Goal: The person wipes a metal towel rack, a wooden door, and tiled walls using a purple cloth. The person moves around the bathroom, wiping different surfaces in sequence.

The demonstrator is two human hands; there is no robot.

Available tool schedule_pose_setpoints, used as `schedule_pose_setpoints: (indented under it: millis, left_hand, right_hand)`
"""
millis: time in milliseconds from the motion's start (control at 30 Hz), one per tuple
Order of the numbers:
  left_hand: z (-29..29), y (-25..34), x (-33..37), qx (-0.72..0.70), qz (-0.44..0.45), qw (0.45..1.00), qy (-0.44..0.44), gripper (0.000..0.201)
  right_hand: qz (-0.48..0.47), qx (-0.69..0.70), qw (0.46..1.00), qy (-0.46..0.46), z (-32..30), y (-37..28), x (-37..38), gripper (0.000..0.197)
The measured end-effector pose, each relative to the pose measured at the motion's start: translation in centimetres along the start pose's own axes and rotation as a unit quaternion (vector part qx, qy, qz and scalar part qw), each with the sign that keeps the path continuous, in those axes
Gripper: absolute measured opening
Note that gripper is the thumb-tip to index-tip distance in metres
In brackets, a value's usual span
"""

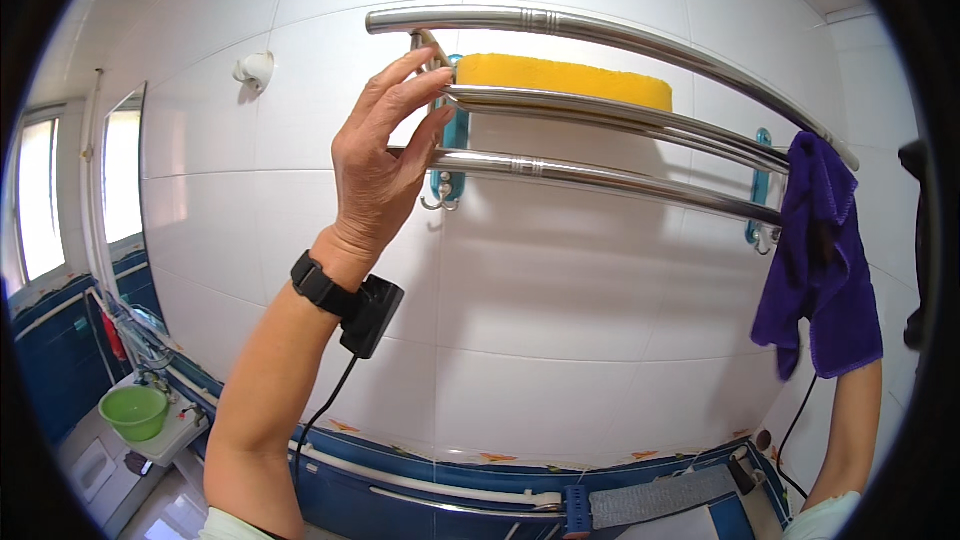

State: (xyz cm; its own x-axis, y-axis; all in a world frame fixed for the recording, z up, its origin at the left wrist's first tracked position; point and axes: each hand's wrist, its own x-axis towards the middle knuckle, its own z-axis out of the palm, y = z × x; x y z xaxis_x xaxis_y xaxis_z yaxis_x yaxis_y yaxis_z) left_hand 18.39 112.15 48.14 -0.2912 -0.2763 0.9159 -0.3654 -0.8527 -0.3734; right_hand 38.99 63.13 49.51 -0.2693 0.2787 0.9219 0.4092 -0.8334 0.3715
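The yellow sponge [565, 80] lies flat on the steel towel rack [610, 110], long axis running three to nine o'clock, just at three o'clock of the left hand [380, 155], whose loosely open grip rests fingertips on the rail ends, while the raised right hand, hidden behind the purple cloth [818, 250], cannot be read.

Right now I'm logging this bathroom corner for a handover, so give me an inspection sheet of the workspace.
Surface: white tiled wall, blue tile band below.
Job's things: chrome towel rack on the wall; yellow towel lying on its upper shelf; purple cloth at the right end of the rack.
Clutter: green basin on a low stand, far left.
Grips: left hand fingers on the rack's left end; right hand hidden behind the purple cloth.
Cables: black cable from the left wrist strap.
Surroundings: window at left.
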Motion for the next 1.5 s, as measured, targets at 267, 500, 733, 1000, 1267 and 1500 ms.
schedule_pose_setpoints:
  millis: [267, 500, 733, 1000, 1267, 1500]
  left_hand:
    - [-0.9, 1.3, 1.9, -0.246, -0.178, 0.952, 0.036, 0.059]
    - [-1.4, 0.9, 3.4, -0.292, -0.265, 0.919, 0.024, 0.050]
    - [-0.9, 1.4, 3.8, -0.320, -0.271, 0.903, 0.091, 0.046]
    - [-0.1, 0.4, 4.0, -0.343, -0.262, 0.895, 0.113, 0.054]
    - [-3.3, 0.3, 4.2, 0.004, -0.119, 0.993, -0.025, 0.086]
    - [-4.3, -1.7, 6.3, 0.218, 0.123, 0.962, -0.113, 0.102]
  right_hand:
    - [0.038, 0.027, 0.999, 0.012, 1.3, 1.7, -1.6, 0.040]
    - [0.049, 0.041, 0.998, 0.022, 2.0, 2.1, -2.3, 0.041]
    - [0.054, 0.053, 0.997, 0.030, 3.3, 1.9, -1.9, 0.042]
    - [0.061, 0.066, 0.995, 0.039, 4.6, 1.1, -1.4, 0.043]
    - [0.069, 0.081, 0.992, 0.070, 6.7, 0.0, -0.3, 0.043]
    - [0.069, 0.190, 0.977, 0.074, 5.8, -1.5, -0.7, 0.045]
